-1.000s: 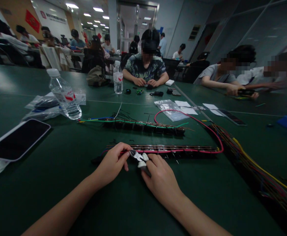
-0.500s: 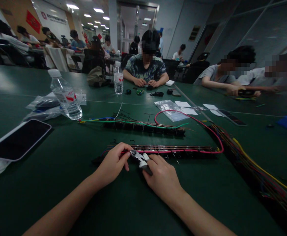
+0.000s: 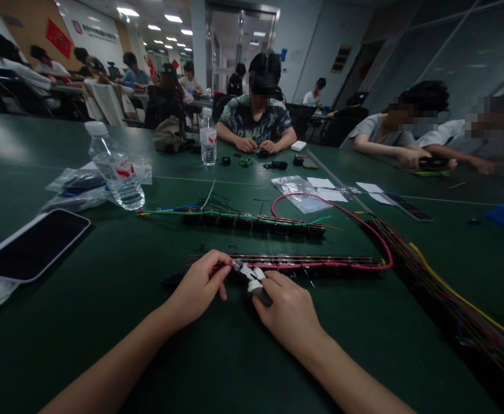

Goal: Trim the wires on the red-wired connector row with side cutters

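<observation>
Left hand [image 3: 198, 289]: pinched the pink wire [image 3: 321, 265] at the terminal strip [image 3: 295, 262].
Right hand [image 3: 290, 312]: clamped on cutters [image 3: 248, 275] touching that wire.

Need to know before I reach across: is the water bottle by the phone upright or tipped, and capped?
Upright and capped. The water bottle stands on the green table, white cap on top, beside the phone.

Open-plan office used as an assembly workroom — long green surface [image 3: 105, 322] shared by seated people [image 3: 256, 118], ceiling strip lights [image 3: 126, 10], glass partition walls [image 3: 459, 57]; loose wire bundles [image 3: 442, 276], terminal strips [image 3: 252, 221], water bottles [image 3: 116, 167] — further occupied desks behind.
</observation>
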